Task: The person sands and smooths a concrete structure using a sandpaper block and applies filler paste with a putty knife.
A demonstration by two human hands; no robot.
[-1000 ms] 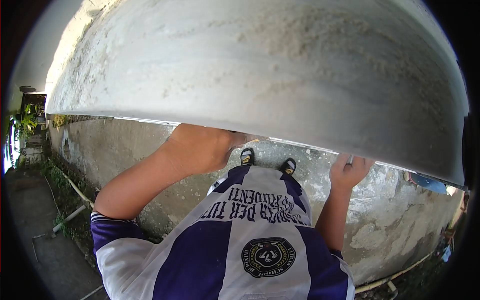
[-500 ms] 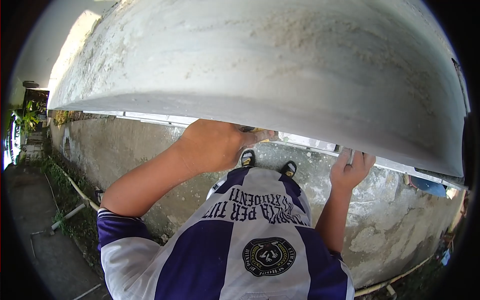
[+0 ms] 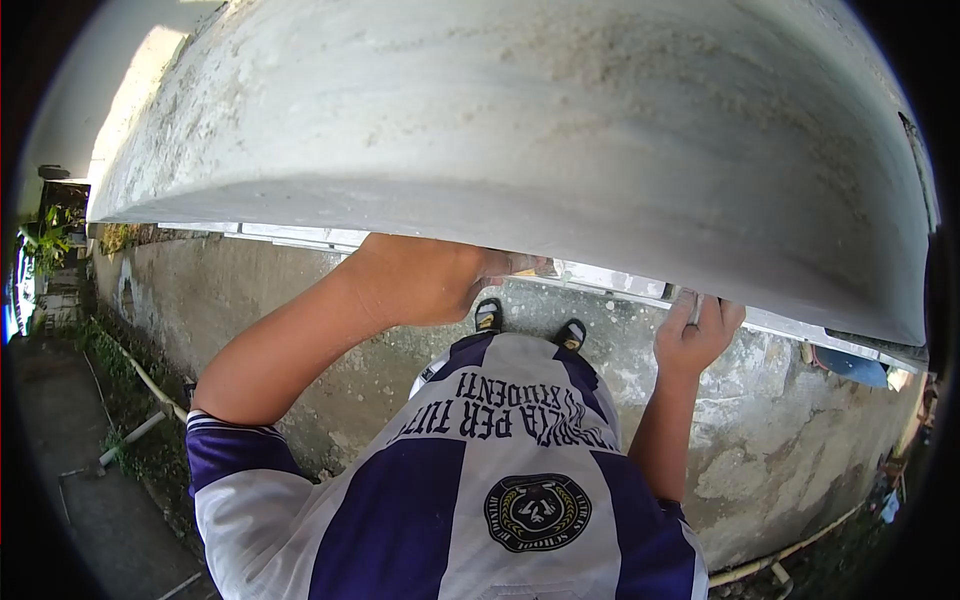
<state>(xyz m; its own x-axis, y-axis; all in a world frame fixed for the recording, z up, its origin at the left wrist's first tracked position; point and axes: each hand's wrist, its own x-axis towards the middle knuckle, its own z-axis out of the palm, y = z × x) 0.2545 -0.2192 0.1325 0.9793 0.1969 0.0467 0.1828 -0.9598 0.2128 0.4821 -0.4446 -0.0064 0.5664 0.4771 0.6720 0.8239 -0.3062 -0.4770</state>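
At three o'clock a thin tool (image 3: 697, 308), perhaps, is pinched at the ledge (image 3: 520, 130) by the right hand (image 3: 695, 340); grip of the left hand (image 3: 425, 282) cannot be told; steadiness is needed.

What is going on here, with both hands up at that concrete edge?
A person in a purple and white striped shirt reaches both hands to the lower edge of a concrete slab. The left hand presses against the edge, its fingertips hidden beneath it. The right hand is curled around a thin grey piece by the pale strip running under the slab. The feet show far below.
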